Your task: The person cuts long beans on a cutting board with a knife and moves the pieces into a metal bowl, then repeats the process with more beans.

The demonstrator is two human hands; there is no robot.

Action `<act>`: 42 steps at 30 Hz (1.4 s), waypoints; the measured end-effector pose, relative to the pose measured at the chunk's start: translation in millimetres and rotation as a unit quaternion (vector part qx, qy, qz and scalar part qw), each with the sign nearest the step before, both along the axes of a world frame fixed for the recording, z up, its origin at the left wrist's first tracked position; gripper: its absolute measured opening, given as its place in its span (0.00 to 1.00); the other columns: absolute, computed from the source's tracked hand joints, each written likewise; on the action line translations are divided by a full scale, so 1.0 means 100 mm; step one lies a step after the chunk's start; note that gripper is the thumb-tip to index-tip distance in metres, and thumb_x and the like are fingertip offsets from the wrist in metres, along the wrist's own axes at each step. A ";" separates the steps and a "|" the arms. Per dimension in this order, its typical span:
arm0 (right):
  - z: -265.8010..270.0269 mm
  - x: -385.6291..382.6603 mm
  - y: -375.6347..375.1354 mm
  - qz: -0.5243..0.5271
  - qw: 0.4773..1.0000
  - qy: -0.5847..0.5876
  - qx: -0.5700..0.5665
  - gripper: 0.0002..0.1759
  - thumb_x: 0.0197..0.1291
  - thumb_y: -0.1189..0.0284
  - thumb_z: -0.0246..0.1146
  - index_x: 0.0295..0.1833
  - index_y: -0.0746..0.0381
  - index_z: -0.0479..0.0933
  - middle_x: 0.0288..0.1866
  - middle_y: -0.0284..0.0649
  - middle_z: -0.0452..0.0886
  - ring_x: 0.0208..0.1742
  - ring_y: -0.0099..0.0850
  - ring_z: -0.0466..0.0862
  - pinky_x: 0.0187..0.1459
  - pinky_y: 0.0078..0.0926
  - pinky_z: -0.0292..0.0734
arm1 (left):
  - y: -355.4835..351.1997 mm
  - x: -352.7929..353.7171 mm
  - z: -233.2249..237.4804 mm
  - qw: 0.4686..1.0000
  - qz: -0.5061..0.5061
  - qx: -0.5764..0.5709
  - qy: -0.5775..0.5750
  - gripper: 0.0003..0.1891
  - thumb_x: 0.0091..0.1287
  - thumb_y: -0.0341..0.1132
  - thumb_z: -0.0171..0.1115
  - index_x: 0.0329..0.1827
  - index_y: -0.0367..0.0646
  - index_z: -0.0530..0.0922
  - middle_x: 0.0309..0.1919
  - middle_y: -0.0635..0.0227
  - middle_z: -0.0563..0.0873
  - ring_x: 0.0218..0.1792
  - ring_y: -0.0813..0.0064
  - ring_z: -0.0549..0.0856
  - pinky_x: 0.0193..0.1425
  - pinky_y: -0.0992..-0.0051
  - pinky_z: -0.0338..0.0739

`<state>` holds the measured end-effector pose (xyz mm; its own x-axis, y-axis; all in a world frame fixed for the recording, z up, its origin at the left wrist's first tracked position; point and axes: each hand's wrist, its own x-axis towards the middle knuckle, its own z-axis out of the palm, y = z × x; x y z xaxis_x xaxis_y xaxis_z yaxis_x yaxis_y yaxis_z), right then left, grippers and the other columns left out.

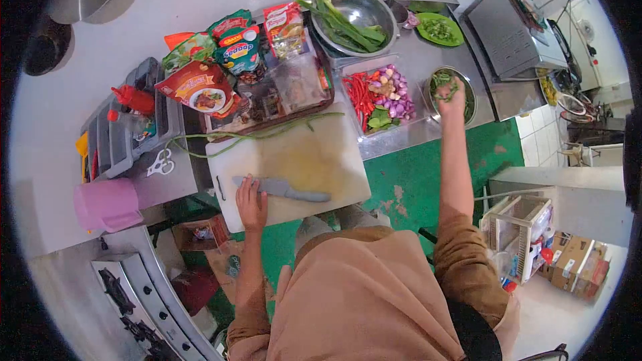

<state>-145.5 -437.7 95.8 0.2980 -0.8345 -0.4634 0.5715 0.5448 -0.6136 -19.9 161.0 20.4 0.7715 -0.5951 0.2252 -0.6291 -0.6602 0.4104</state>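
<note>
My left hand (pixel 252 204) lies on the cutting board (pixel 317 154), its fingers stretched across the blade of a grey knife (pixel 304 195). The knife is flat on the board, handle toward the right. My right hand (pixel 452 95) reaches into a round metal bowl (pixel 471 88) at the right, closed around short green pieces that look like cut long beans (pixel 441 80). More green pieces lie in this bowl. Whole long beans (pixel 261 130) stretch over the far edge of the board.
Beside the board, a clear tray (pixel 419 108) holds chilies, shallots and leaves. Behind it stand a metal basin (pixel 384 17) with leeks and a green plate (pixel 456 35) of chopped greens. Seasoning packets (pixel 241 50), scissors (pixel 160 162), a pink pitcher (pixel 107 200) and a stove (pixel 134 301) are left.
</note>
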 end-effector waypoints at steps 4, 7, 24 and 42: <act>-0.01 -0.29 -0.44 -0.130 0.976 0.173 -0.016 0.10 0.66 0.63 0.59 0.40 0.59 0.78 0.29 0.34 0.80 0.24 0.25 0.75 0.21 0.26 0.67 | -0.01 -0.02 0.01 1.000 0.002 0.001 -0.004 0.19 0.68 0.36 0.60 0.59 0.39 0.76 0.69 0.57 0.72 0.69 0.53 0.69 0.72 0.53 0.60; -0.22 -0.49 -0.77 -0.092 0.943 0.297 -0.116 0.13 0.65 0.62 0.60 0.43 0.61 0.80 0.34 0.37 0.82 0.31 0.29 0.80 0.29 0.31 0.74 | 0.00 -0.02 -0.02 1.000 0.013 0.009 -0.006 0.19 0.68 0.37 0.60 0.59 0.39 0.76 0.69 0.58 0.72 0.70 0.54 0.69 0.73 0.53 0.60; -0.27 0.94 2.72 0.411 0.456 0.337 -0.714 0.09 0.58 0.76 0.57 0.44 0.64 0.77 0.41 0.50 0.79 0.49 0.48 0.80 0.51 0.46 0.76 | -0.06 -0.04 0.07 1.000 0.014 -0.003 -0.006 0.19 0.67 0.35 0.59 0.60 0.38 0.77 0.68 0.58 0.73 0.69 0.54 0.70 0.73 0.54 0.60; 0.57 -0.40 0.98 0.048 0.619 0.450 -0.642 0.11 0.58 0.78 0.62 0.47 0.63 0.79 0.41 0.41 0.81 0.41 0.34 0.80 0.45 0.31 0.75 | -0.01 -0.03 0.02 1.000 0.008 -0.001 -0.014 0.21 0.65 0.34 0.63 0.61 0.40 0.75 0.69 0.59 0.72 0.69 0.54 0.69 0.72 0.54 0.61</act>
<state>-185.7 -339.7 152.9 0.4773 -0.6864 0.5486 -0.3136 -0.7163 -0.6234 -22.6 159.6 22.7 0.7746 -0.5816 0.2485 -0.6294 -0.6701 0.3935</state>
